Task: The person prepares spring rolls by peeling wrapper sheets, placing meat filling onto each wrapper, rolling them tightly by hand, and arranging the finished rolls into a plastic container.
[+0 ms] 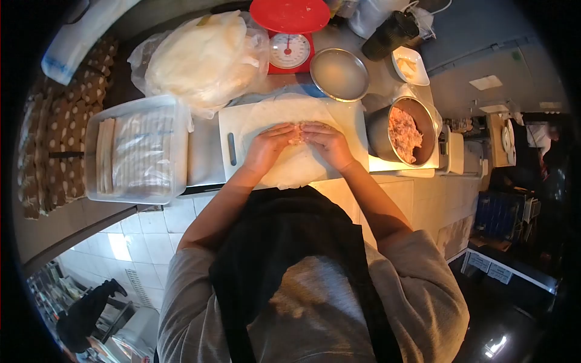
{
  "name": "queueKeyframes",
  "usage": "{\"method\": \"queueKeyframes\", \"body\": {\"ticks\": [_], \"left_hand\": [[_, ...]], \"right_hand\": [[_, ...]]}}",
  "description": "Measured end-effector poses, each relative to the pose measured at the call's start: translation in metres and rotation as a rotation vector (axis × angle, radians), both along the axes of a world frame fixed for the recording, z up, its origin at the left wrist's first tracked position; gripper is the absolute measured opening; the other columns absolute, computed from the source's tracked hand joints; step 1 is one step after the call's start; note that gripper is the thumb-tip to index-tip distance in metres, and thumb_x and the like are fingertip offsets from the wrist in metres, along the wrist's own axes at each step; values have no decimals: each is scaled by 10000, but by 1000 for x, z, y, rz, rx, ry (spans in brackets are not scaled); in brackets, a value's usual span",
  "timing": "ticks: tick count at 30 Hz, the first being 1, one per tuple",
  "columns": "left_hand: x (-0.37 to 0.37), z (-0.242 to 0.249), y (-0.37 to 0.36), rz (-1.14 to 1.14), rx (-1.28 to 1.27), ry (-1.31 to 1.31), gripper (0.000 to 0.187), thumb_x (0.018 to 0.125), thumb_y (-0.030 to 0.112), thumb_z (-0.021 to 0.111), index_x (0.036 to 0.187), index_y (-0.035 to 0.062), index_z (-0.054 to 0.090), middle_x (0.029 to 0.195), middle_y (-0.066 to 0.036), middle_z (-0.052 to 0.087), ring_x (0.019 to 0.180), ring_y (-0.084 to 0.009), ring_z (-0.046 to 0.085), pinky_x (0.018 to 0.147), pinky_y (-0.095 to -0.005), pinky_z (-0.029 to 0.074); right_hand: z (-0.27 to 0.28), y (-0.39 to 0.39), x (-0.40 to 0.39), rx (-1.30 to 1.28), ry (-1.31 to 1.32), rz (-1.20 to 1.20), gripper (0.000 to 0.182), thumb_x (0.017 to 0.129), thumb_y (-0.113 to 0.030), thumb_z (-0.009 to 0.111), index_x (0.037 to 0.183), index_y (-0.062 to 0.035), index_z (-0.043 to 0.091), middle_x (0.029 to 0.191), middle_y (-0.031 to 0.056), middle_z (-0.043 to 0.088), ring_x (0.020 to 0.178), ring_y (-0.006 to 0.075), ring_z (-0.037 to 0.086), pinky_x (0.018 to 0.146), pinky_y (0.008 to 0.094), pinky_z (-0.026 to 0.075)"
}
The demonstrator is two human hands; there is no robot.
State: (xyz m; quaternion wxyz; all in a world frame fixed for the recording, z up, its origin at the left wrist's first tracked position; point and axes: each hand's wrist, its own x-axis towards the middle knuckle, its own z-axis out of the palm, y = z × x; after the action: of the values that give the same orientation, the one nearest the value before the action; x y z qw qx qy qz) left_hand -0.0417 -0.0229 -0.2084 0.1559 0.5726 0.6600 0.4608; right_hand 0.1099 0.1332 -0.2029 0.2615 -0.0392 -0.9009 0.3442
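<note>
My left hand [271, 146] and my right hand [328, 144] meet over a thin round wrapper sheet [289, 169] on a white cutting board [227, 121]. Between their fingertips is a small strip of pinkish minced meat [296, 134], pressed from both sides; the fingers partly cover it. Both hands are closed, fingers together and bent over the meat. To the right, a metal pot [380, 133] stands tilted in view, with more minced meat [404, 134] inside. A round metal bowl [340, 74] of cloudy liquid sits beyond the board.
On the left, a plastic tub [181, 151] holds several pale rolls [142, 145]. Behind it lies a bagged stack of wrapper sheets [196, 60] beside a red scale [290, 51]. Egg trays [63, 133] are at far left. A white dish [420, 72] stands back right.
</note>
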Motion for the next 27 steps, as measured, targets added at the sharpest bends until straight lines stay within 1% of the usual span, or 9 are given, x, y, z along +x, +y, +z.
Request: {"method": "queueKeyframes", "body": {"ticks": [6, 8, 9, 10, 14, 18, 21, 24, 27], "left_hand": [[6, 49, -12, 88, 62, 78, 260, 751, 45, 693, 1010, 25, 699, 1060, -136, 674, 1025, -298, 630, 886, -358, 505], [3, 9, -12, 113, 53, 52, 200, 769, 43, 688, 967, 20, 708, 1049, -137, 678, 1001, -287, 642, 877, -360, 508], [1, 5, -12, 133, 21, 39, 161, 785, 47, 685, 941, 27, 719, 1035, -142, 684, 987, -278, 653, 873, -359, 513], [2, 4, -12, 180, 6, 85, 167, 784, 43, 684, 945, 27, 723, 1010, -153, 690, 982, -281, 659, 881, -358, 512], [-9, 10, -18, 81, -5, 51, 107, 810, 1, 637, 888, -4, 710, 993, -165, 692, 1005, -299, 652, 906, -376, 496], [-9, 22, -19, 69, -42, -4, 87, 805, -26, 622, 861, -19, 688, 952, -165, 694, 1020, -319, 645, 906, -384, 491], [-21, 14, -23, -4, -68, 43, 205, 759, 12, 682, 962, -5, 661, 1023, -167, 662, 1033, -339, 620, 904, -407, 486], [-7, 35, -23, 125, -113, 43, 496, 690, 81, 754, 1160, 41, 600, 1143, -169, 587, 1081, -340, 560, 931, -422, 453], [5, 42, 0, 97, -176, 322, 744, 627, 144, 800, 1305, 69, 504, 1228, -173, 511, 1110, -337, 499, 952, -427, 416]], "right_hand": [[34, -3, -1, 67, -38, -27, 160, 720, -85, 708, 880, -79, 717, 937, 61, 672, 881, 253, 618, 831, 386, 478], [9, -16, -15, 49, 8, 50, 152, 699, -111, 688, 848, -95, 713, 883, 50, 653, 862, 250, 610, 772, 377, 472], [1, -19, -20, 181, 72, 85, 139, 688, -131, 656, 819, -121, 703, 895, 42, 653, 875, 244, 605, 774, 392, 459], [-10, -24, -17, 306, -102, -22, 113, 753, -160, 645, 851, -143, 699, 980, 5, 658, 954, 198, 598, 845, 413, 413], [14, -19, -14, 299, -85, -74, 69, 723, -225, 643, 778, -206, 680, 937, -84, 643, 996, 165, 534, 861, 392, 357], [17, -26, -18, 286, -152, -49, 58, 714, -240, 646, 752, -210, 679, 896, -89, 635, 999, 169, 521, 845, 387, 351], [17, -17, -13, 210, -82, -85, 38, 703, -221, 671, 731, -197, 681, 848, -72, 627, 988, 188, 524, 823, 398, 353], [25, -8, -3, 67, 15, -119, 49, 693, -204, 706, 727, -178, 683, 845, -64, 627, 973, 185, 532, 823, 401, 353], [13, -2, -1, 44, -55, -91, 80, 679, -196, 730, 733, -160, 683, 848, -56, 630, 965, 184, 540, 825, 399, 361]]}}
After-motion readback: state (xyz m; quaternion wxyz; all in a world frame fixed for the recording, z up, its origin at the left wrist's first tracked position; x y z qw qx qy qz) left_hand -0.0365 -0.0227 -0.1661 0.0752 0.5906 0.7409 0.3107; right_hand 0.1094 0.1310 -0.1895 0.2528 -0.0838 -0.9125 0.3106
